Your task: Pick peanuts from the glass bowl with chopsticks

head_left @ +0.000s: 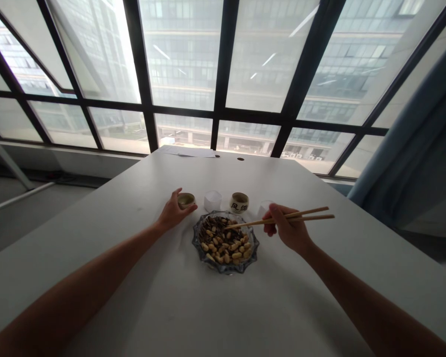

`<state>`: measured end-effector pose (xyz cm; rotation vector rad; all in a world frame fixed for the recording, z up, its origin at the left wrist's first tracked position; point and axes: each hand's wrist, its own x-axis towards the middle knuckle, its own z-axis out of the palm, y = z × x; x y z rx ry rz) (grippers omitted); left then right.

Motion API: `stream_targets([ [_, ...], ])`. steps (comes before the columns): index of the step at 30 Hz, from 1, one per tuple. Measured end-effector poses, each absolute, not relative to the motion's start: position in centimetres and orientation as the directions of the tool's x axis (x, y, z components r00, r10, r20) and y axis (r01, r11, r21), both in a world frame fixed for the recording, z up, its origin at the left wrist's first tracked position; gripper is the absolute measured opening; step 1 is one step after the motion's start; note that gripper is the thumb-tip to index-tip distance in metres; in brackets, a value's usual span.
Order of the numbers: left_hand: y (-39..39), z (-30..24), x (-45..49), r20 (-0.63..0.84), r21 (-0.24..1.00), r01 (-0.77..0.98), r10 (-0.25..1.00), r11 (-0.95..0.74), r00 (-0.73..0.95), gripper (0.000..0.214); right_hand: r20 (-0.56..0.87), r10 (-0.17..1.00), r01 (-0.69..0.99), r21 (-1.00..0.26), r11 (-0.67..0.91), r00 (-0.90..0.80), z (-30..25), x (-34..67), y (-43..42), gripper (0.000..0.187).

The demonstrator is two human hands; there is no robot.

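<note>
My left hand (pixel 175 210) curls round a small ceramic cup (pixel 186 199), thumb on the near side and fingers at the far side. In my right hand (pixel 287 227) is a pair of wooden chopsticks (pixel 252 223), whose tips reach into a scalloped glass bowl (pixel 196 243). Peanuts (pixel 226 253) fill the near part of that bowl, and dark sunflower seeds (pixel 217 223) lie mostly at the back. The tips are close together over the seeds; whether they pinch anything is too small to tell.
Behind the bowl stand a clear cup (pixel 212 201) and a ceramic cup with dark characters (pixel 239 203). Another clear cup (pixel 264 207) is partly hidden by my right hand. Papers (pixel 193 152) lie at the far end of the white table (pixel 141 307); a blue curtain (pixel 405 153) hangs right.
</note>
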<state>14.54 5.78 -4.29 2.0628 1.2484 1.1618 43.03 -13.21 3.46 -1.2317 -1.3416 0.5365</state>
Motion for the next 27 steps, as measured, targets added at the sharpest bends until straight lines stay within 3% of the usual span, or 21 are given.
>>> stream_targets([
  [10, 5.6, -4.2, 14.7, 0.398, 0.717, 0.510, 0.880, -0.476, 0.261, 0.089, 0.321, 0.938, 0.365, -0.895, 0.256, 0.129, 3.5, 42.1, -13.4, 0.058],
  [18, 5.3, -3.9, 14.7, 0.352, 0.714, 0.558, 0.906, -0.423, 0.236, 0.088, 0.330, 0.930, 0.357, -0.898, 0.257, 0.161, 3.5, 41.9, -13.5, 0.058],
  [22, 5.2, -3.7, 14.7, 0.423, 0.694, 0.533, 0.873, -0.483, 0.241, 0.079, 0.262, 0.925, 0.228, -0.953, 0.202, 0.276, 3.0, 43.0, -12.5, 0.060],
  [27, 5.1, -4.0, 14.7, 0.628, 0.588, 0.443, 0.727, -0.677, 0.277, 0.074, 0.103, 0.918, -0.059, -0.989, 0.136, 0.383, 2.1, 44.7, -11.2, 0.054],
])
